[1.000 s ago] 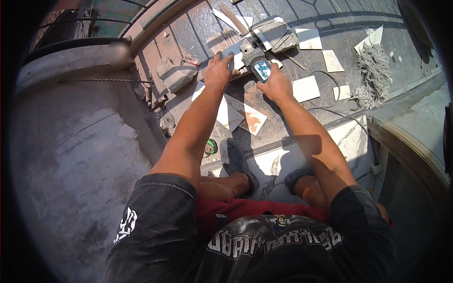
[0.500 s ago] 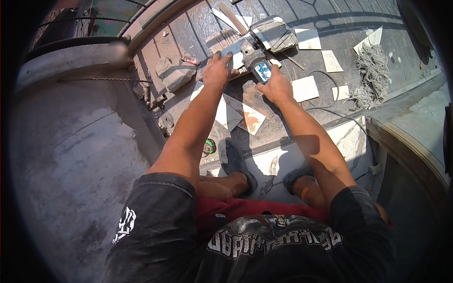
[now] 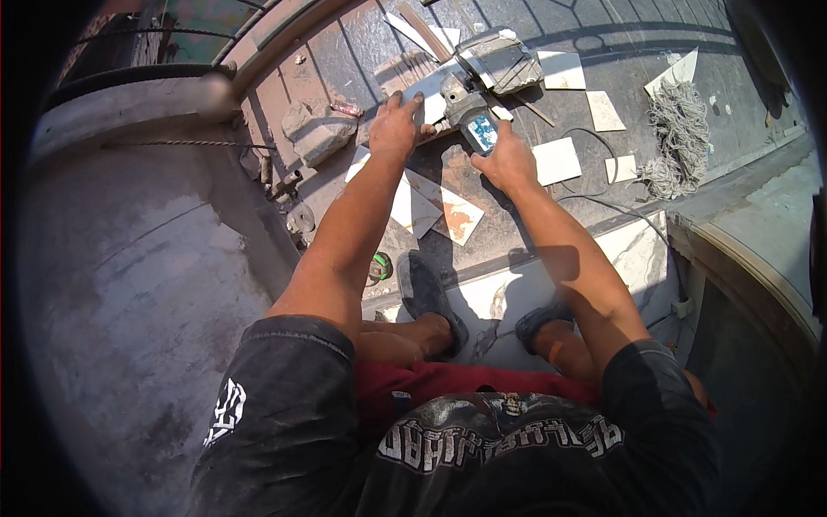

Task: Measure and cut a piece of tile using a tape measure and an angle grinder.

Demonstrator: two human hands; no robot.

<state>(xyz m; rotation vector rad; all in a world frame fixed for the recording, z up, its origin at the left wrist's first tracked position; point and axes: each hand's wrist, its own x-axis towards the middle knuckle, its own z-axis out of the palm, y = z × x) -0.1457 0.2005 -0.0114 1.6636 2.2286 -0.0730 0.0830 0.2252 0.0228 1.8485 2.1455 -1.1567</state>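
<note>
My right hand point(image 3: 506, 158) is wrapped round the body of an angle grinder point(image 3: 469, 116) with a blue and white label. The grinder's head rests over a white tile piece point(image 3: 433, 96), and its disc is mostly hidden from above. On the tile's left part my left hand point(image 3: 394, 129) lies with fingers on top and thumb at the near edge, gripping it. Beyond the grinder, a rough concrete block point(image 3: 512, 69) sits against the tile's far right side. The line of contact between disc and tile is too small to make out.
Another concrete chunk point(image 3: 312, 133) lies left of my left hand. Offcut tiles point(image 3: 557, 162) are scattered around, some near my feet point(image 3: 426, 297). A black cord point(image 3: 607, 203) runs right from the grinder area. A grey string mop head point(image 3: 680, 129) and a green-edged round item point(image 3: 380, 267) lie on the floor.
The grinder has shifted very slightly toward me over the tile. My left hand stays at the same place on the tile.
</note>
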